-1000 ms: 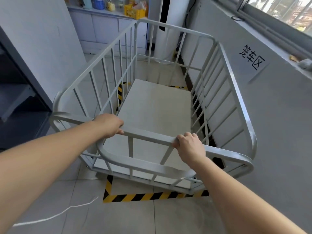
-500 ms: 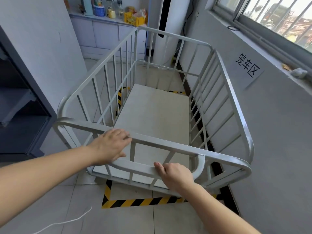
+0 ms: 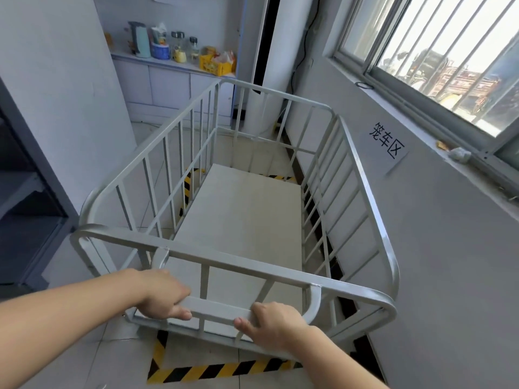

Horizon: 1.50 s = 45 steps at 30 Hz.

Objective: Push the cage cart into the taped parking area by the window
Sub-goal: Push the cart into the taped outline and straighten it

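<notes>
A white metal cage cart (image 3: 247, 220) with barred sides and a flat pale deck stands lengthwise along the wall under the window (image 3: 438, 60). It sits over a rectangle of yellow-and-black tape (image 3: 219, 370) on the floor; tape shows at the near edge, the left side and the far end. My left hand (image 3: 163, 294) and my right hand (image 3: 276, 325) both grip the low handle bar (image 3: 220, 308) on the cart's near end, left hand at its left part, right hand at its right part. The cart is empty.
A paper sign (image 3: 386, 143) with black characters is stuck on the wall (image 3: 449, 262) right of the cart. A dark shelf unit (image 3: 25, 192) stands at left. Beyond the cart are a white column (image 3: 269, 66) and a counter (image 3: 168, 63) with bottles and a yellow crate.
Both hands have come down from the cart's top rail onto the lower handle bar. My view has lifted and pulled back, showing more of the window and counter.
</notes>
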Each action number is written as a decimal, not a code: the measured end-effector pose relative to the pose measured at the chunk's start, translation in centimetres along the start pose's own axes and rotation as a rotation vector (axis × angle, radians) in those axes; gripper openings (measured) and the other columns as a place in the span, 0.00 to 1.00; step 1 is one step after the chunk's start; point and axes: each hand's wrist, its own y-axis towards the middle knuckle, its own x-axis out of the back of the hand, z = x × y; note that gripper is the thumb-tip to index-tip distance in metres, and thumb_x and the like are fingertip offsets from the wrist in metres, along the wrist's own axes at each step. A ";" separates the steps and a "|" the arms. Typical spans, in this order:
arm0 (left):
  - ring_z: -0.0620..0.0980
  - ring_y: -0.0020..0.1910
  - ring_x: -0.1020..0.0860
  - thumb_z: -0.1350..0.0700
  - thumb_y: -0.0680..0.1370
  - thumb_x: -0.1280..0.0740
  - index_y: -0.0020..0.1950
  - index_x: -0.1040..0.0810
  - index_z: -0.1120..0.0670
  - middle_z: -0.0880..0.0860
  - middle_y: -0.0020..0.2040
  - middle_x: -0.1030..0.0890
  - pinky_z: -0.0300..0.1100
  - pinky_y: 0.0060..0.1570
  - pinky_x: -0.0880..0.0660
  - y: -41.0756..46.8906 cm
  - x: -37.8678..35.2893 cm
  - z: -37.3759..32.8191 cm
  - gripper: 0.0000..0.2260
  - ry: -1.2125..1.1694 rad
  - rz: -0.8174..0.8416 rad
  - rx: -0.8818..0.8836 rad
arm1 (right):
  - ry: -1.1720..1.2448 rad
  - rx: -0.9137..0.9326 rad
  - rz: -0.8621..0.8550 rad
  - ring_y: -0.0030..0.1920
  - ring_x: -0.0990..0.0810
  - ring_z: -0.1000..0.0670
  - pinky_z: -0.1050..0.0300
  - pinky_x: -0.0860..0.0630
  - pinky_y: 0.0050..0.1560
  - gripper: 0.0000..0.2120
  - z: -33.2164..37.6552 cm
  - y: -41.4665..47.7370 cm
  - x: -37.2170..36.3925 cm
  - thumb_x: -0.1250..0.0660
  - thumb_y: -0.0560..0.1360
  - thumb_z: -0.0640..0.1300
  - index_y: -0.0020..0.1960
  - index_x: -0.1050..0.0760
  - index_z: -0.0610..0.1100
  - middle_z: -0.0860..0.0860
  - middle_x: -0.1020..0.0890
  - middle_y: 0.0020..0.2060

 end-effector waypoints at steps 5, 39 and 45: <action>0.53 0.51 0.31 0.34 0.79 0.48 0.62 0.30 0.52 0.56 0.57 0.23 0.49 0.53 0.32 -0.3 1.1 -0.7 0.25 0.015 0.057 0.035 | -0.003 0.061 0.069 0.44 0.24 0.42 0.46 0.27 0.46 0.31 -0.4 0.4 0.9 0.52 0.74 0.71 0.48 0.30 0.43 0.45 0.23 0.42; 0.61 0.61 0.28 0.35 0.79 0.49 0.66 0.31 0.57 0.60 0.63 0.25 0.51 0.53 0.33 9.9 12.7 -17.0 0.29 -0.136 0.227 0.017 | -0.039 0.093 0.196 0.56 0.25 0.40 0.49 0.33 0.49 0.36 -23.3 -1.0 6.5 0.52 0.71 0.74 0.54 0.28 0.44 0.42 0.22 0.55; 0.62 0.61 0.27 0.35 0.80 0.49 0.67 0.31 0.59 0.61 0.63 0.25 0.51 0.51 0.33 11.1 13.7 -18.7 0.30 -0.161 0.268 -0.008 | -0.037 0.097 0.251 0.56 0.24 0.41 0.49 0.32 0.49 0.37 -25.4 -1.4 7.1 0.52 0.69 0.76 0.54 0.28 0.45 0.43 0.22 0.54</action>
